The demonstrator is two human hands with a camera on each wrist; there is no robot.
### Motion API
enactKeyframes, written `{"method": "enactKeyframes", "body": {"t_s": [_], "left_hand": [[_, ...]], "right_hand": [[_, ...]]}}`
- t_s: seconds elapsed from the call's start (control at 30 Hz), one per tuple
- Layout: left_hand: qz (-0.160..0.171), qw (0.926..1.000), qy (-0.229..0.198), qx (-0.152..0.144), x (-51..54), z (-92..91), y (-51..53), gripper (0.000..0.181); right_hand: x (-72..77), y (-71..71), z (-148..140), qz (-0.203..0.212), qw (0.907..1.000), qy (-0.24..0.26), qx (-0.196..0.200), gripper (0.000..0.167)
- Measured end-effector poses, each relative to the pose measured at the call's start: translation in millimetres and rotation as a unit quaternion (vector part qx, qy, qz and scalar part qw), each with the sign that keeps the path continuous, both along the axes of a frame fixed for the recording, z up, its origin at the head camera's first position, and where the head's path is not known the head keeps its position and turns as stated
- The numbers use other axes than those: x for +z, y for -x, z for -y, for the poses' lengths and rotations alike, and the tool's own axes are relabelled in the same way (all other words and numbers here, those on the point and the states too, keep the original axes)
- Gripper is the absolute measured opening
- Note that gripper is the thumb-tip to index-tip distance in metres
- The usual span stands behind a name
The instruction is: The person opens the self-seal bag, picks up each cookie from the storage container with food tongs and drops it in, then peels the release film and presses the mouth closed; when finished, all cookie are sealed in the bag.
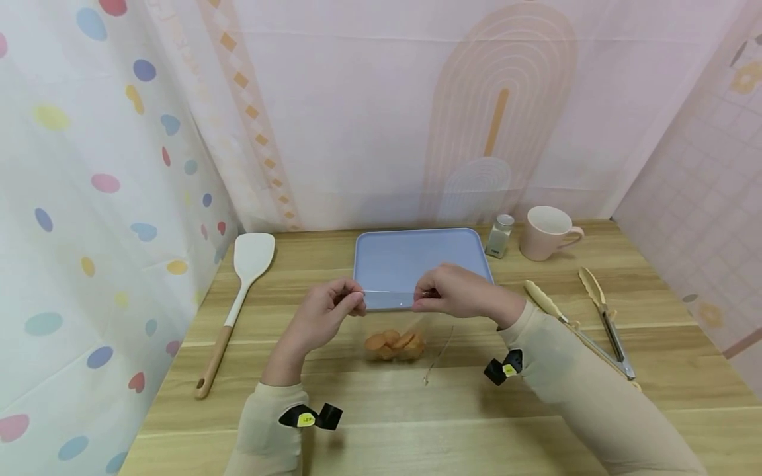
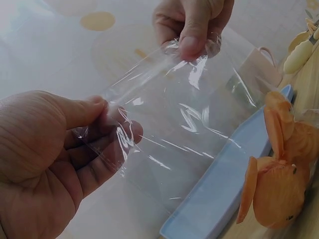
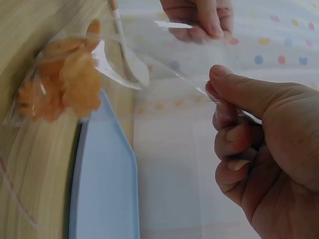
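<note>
A clear plastic bag (image 2: 184, 124) is stretched taut between both hands by its upper edge. My left hand (image 1: 326, 311) pinches one top corner between thumb and fingers. At the opposite corner my right hand (image 1: 455, 292) pinches the film the same way, its other fingers curled, as the right wrist view shows. Orange-brown chips (image 1: 394, 345), round and thin, lie gathered at the bottom of the bag. A thin twist tie (image 1: 439, 357) lies on the table just right of the bag. Behind the bag is a blue tray (image 1: 419, 254), partly covered by the hands.
A white spatula (image 1: 241, 291) with a wooden handle lies at the left. A glass shaker (image 1: 500, 236) and a pink mug (image 1: 544, 235) stand at the back right. Metal tongs (image 1: 613, 330) lie at the right, partly behind the right sleeve. Curtains hang behind the wooden table (image 1: 381, 423).
</note>
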State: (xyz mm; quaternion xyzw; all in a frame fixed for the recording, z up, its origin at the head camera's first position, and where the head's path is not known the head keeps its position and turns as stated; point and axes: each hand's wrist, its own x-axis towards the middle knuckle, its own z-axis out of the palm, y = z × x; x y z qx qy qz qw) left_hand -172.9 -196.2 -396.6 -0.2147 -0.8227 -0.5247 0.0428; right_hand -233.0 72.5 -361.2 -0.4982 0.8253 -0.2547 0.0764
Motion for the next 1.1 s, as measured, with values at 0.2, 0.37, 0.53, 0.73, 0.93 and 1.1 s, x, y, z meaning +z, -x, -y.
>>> {"method": "enactKeyframes", "body": {"t_s": [0.2, 0.37, 0.53, 0.73, 0.93, 1.1], "left_hand": [[0.000, 0.9999, 0.003, -0.014, -0.2, 1.9, 0.9, 0.009], [0.002, 0.9997, -0.003, -0.024, -0.6, 1.6, 1.3, 0.009], [-0.001, 0.9992, -0.038, -0.007, -5.4, -0.4, 2.7, 0.011], [-0.021, 0.9889, -0.146, -0.013, -13.3, -11.0, 7.3, 0.018], [-0.065, 0.9764, -0.203, 0.037, -16.8, -27.2, 8.0, 0.020], [-0.094, 0.9695, -0.212, 0.080, -17.0, -33.7, 8.8, 0.018]], "right_hand": [[-6.2, -2.0, -18, 0.023, 0.9987, 0.047, -0.001, 0.024], [-20.1, -3.7, -25, 0.072, 0.9888, 0.130, 0.008, 0.021], [-41.1, -8.1, -24, 0.142, 0.9591, 0.243, -0.031, 0.015], [-56.2, -21.8, -7, 0.222, 0.8913, 0.371, -0.136, 0.018], [-61.9, -28.9, 16, 0.180, 0.8336, 0.468, -0.232, 0.025], [-51.9, -39.6, 27, 0.095, 0.8262, 0.475, -0.288, 0.020]]}}
